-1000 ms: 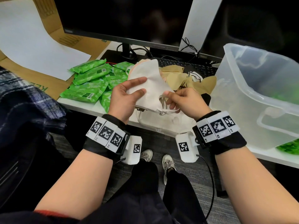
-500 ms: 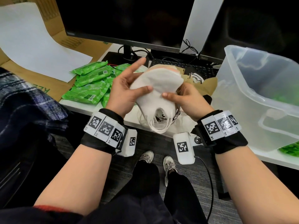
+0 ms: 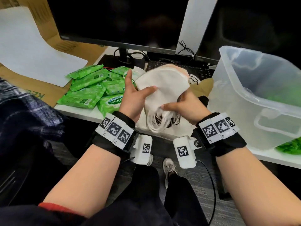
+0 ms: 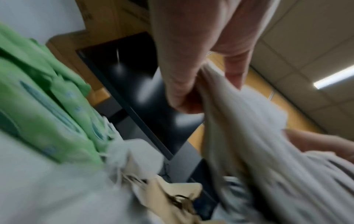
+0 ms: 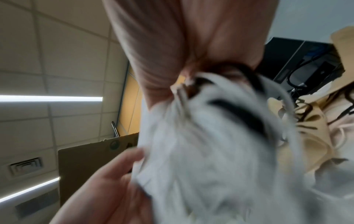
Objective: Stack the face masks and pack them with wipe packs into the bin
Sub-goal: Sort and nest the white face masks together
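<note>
A stack of white and pinkish face masks (image 3: 162, 84) is held between both hands above the desk edge, ear loops (image 3: 160, 119) hanging down. My left hand (image 3: 138, 93) holds the stack's left side, thumb across the front and fingers behind. My right hand (image 3: 180, 105) pinches the stack's lower right corner by the loops. Both wrist views are blurred and show the mask stack (image 4: 258, 136) (image 5: 201, 151) close up. Green wipe packs (image 3: 91, 90) lie on the desk to the left. The clear plastic bin (image 3: 267, 108) stands at the right, green packs dimly seen through its wall.
Loose tan masks (image 3: 203, 87) lie on the desk behind the hands. A black monitor (image 3: 123, 22) and a keyboard (image 3: 195, 70) stand at the back. Cardboard with a white sheet (image 3: 29, 51) lies at left. A plaid garment (image 3: 24, 115) hangs beside my left arm.
Both hands lifted the mask stack off the desk and turned it so the loops hang down. My left index finger, raised half a second ago, now lies behind the stack.
</note>
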